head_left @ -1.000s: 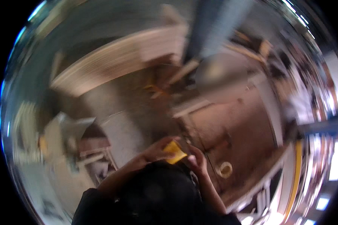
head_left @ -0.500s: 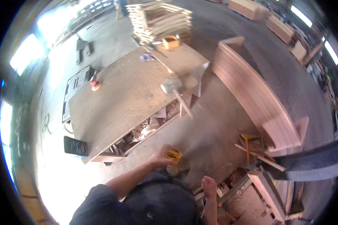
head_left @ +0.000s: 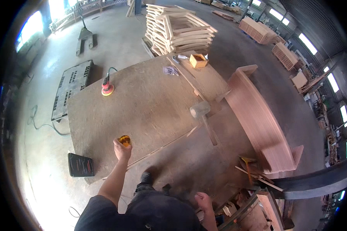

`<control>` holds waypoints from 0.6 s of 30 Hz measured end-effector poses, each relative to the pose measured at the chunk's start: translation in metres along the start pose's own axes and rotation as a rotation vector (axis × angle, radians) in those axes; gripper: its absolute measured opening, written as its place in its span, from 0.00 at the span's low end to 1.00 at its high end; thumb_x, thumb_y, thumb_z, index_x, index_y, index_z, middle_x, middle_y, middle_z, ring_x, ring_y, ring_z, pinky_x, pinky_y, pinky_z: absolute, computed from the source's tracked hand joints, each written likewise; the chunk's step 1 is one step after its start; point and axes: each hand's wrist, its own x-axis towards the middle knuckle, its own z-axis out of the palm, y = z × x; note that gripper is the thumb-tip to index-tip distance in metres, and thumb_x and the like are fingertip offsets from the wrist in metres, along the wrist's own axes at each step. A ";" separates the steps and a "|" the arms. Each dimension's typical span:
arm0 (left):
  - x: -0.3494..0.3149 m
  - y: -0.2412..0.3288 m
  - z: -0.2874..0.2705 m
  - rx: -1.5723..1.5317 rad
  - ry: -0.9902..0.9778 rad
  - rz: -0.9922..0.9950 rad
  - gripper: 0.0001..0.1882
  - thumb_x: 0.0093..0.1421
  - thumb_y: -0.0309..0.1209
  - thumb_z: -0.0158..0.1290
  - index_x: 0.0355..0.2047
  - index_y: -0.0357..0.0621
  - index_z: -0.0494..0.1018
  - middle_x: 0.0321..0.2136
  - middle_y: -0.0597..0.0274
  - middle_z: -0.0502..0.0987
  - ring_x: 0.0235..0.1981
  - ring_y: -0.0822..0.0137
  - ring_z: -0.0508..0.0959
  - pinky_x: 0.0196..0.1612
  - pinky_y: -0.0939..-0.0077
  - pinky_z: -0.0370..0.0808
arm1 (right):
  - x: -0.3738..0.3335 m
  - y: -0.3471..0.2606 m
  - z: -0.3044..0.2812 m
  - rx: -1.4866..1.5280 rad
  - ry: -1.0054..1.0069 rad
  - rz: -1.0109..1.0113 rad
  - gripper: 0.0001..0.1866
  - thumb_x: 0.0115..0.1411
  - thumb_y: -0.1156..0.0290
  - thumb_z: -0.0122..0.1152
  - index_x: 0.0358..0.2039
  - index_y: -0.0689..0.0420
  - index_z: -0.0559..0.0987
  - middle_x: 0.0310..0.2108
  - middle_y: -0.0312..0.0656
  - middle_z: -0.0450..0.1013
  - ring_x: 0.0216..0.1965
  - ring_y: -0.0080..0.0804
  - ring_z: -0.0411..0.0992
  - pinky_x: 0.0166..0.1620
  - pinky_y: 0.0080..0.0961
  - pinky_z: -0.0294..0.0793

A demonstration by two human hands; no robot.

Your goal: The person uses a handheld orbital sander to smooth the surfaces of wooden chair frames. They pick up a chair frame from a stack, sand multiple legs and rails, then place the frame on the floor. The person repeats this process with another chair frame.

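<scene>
My left hand (head_left: 121,149) is closed around a small round yellow container (head_left: 124,140) above the near-left part of the wooden workbench (head_left: 142,104). Dark yellow shows inside the container. My right hand (head_left: 203,201) hangs low in front of my body, fingers curled, with nothing visible in it. A mallet (head_left: 200,110) with a grey head lies at the bench's right edge, its handle sticking out past the edge. At the far left of the bench stands a red sander (head_left: 107,89) with a hose. A black box-like case (head_left: 81,164) is at the near-left corner.
A yellow wooden box (head_left: 198,61), a crumpled cloth (head_left: 170,71) and a long strip (head_left: 185,77) lie on the bench's far end. Behind rises a stack of wooden frames (head_left: 177,30). Curved reddish panels (head_left: 258,119) stand to the right. A pallet jack (head_left: 85,36) sits far left.
My left hand has carried the yellow container forward and left, from beside the bench to over its top. My head view has shifted; my right hand stays low.
</scene>
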 end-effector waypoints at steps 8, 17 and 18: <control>0.009 -0.045 0.004 -0.130 -0.181 -0.092 0.51 0.52 0.36 0.71 0.71 0.47 0.53 0.62 0.41 0.72 0.60 0.41 0.75 0.62 0.52 0.74 | -0.009 -0.104 0.048 -0.201 -0.166 -0.031 0.24 0.66 0.57 0.66 0.55 0.60 0.82 0.46 0.41 0.82 0.42 0.31 0.80 0.48 0.31 0.78; -0.173 -0.234 -0.133 0.136 -0.763 -0.389 0.46 0.60 0.65 0.57 0.67 0.44 0.68 0.61 0.44 0.76 0.61 0.43 0.76 0.64 0.54 0.72 | 0.050 -0.030 0.087 -0.311 -0.602 0.188 0.22 0.69 0.55 0.60 0.55 0.58 0.83 0.45 0.38 0.80 0.45 0.32 0.77 0.52 0.35 0.76; -0.200 -0.256 -0.157 0.099 -0.758 -0.560 0.47 0.60 0.66 0.56 0.68 0.43 0.68 0.62 0.43 0.75 0.62 0.44 0.75 0.64 0.54 0.72 | 0.059 -0.039 0.097 -0.369 -0.616 0.161 0.22 0.70 0.55 0.60 0.55 0.58 0.82 0.45 0.38 0.80 0.45 0.32 0.77 0.53 0.35 0.76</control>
